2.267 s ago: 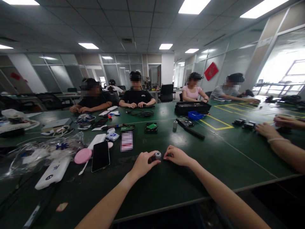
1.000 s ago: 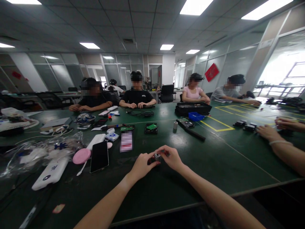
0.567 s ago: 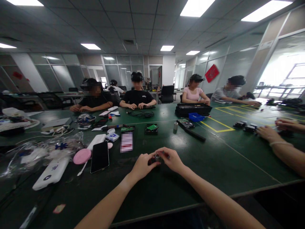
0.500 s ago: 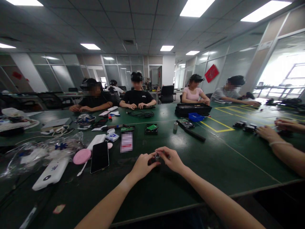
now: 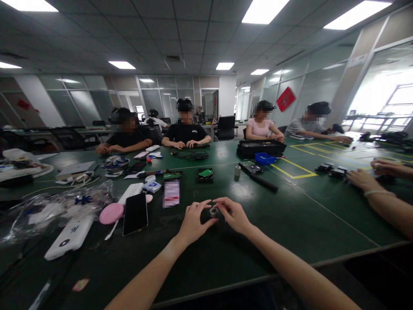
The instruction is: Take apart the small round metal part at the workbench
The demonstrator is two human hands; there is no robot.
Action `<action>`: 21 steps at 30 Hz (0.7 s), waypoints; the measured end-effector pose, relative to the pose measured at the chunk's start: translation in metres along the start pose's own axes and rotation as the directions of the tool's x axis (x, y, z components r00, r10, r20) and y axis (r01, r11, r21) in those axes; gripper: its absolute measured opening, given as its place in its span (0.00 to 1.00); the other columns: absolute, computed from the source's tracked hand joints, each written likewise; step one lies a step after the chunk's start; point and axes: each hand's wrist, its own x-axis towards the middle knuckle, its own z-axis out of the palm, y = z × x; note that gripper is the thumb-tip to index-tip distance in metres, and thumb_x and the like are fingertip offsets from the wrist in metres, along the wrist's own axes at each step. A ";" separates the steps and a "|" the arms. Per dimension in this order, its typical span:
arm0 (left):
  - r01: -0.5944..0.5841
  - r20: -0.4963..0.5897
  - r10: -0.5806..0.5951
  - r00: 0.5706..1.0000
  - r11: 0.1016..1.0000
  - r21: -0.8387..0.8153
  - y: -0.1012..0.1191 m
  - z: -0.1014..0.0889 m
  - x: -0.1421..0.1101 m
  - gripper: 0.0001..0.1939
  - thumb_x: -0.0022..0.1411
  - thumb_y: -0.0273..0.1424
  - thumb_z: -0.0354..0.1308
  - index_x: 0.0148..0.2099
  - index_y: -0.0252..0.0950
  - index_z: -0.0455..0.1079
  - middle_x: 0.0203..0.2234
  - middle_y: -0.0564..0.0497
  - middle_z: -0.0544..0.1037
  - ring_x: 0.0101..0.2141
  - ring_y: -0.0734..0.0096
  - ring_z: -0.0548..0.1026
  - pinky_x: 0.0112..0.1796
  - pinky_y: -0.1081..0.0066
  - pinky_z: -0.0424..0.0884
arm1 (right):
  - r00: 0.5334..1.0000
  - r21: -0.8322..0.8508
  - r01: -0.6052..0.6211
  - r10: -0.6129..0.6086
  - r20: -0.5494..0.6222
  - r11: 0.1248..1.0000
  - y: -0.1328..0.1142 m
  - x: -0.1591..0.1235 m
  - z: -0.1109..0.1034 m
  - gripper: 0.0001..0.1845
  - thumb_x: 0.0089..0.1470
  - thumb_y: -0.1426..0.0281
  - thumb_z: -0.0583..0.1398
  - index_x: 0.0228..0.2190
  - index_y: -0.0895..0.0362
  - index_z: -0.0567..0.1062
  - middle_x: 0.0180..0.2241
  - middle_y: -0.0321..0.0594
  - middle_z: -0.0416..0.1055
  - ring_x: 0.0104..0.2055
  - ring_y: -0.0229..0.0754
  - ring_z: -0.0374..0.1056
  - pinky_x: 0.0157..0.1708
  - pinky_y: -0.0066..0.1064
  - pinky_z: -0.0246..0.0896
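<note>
A small grey metal cylinder (image 5: 213,212) with a round opening on top stands on the green table between my hands. My left hand (image 5: 192,218) curves around its left side, thumb low beside it and fingers raised apart above. The fingers of my right hand (image 5: 234,214) are bent together at the cylinder's top right edge, and anything small between them is too tiny to make out. Farther back stands a second metal cylinder (image 5: 237,171). Left of it lies a hard drive with a green circuit board (image 5: 205,174).
To my left lie a black phone (image 5: 135,214), a white power bank (image 5: 71,230), a pink round disc (image 5: 111,213) and plastic bags (image 5: 64,200). Beyond are a lit phone (image 5: 171,193), a black bar (image 5: 263,181) and a blue tray (image 5: 265,159). A co-worker's hands (image 5: 364,178) work at right.
My left fingers have opened away from the cylinder, leaving a wider gap above the thumb. My right fingertips have shifted slightly up and off its top. The cylinder stays in about the same place.
</note>
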 end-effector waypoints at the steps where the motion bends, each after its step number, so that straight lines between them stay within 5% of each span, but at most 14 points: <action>1: 0.000 -0.036 -0.001 0.999 1.000 -0.008 0.001 0.000 0.001 0.27 0.57 0.38 0.62 0.58 0.44 0.61 0.47 0.50 0.75 0.49 0.58 0.68 0.47 0.60 0.62 | 1.000 0.007 -0.009 0.009 -0.004 1.000 -0.001 0.000 0.000 0.13 0.60 0.69 0.52 0.45 0.53 0.71 0.35 0.39 0.75 0.27 0.36 0.66 0.28 0.28 0.62; 8: -0.017 -0.096 0.011 0.995 0.998 -0.055 0.009 -0.004 0.009 0.19 0.62 0.34 0.58 0.55 0.42 0.64 0.43 0.51 0.78 0.48 0.61 0.70 0.48 0.59 0.61 | 0.996 0.026 -0.061 0.059 0.070 0.998 0.001 0.001 -0.002 0.28 0.46 0.82 0.51 0.50 0.53 0.65 0.41 0.37 0.71 0.27 0.34 0.63 0.32 0.28 0.62; 15: 0.042 -0.064 -0.058 0.996 0.973 -0.228 0.009 -0.005 0.015 0.13 0.57 0.33 0.62 0.46 0.42 0.72 0.45 0.52 0.77 0.42 0.64 0.75 0.45 0.64 0.68 | 0.970 -0.085 -0.021 0.040 0.241 0.996 -0.001 -0.004 -0.001 0.36 0.42 0.73 0.64 0.54 0.54 0.60 0.46 0.42 0.68 0.45 0.46 0.66 0.47 0.39 0.60; 21: 0.052 -0.133 -0.096 0.986 0.952 -0.301 0.015 0.000 0.014 0.05 0.58 0.32 0.60 0.39 0.39 0.72 0.37 0.52 0.80 0.38 0.66 0.77 0.44 0.66 0.70 | 0.962 -0.027 -0.077 0.082 0.262 0.997 0.011 -0.004 0.009 0.24 0.47 0.68 0.64 0.48 0.56 0.67 0.42 0.41 0.71 0.43 0.44 0.68 0.45 0.37 0.62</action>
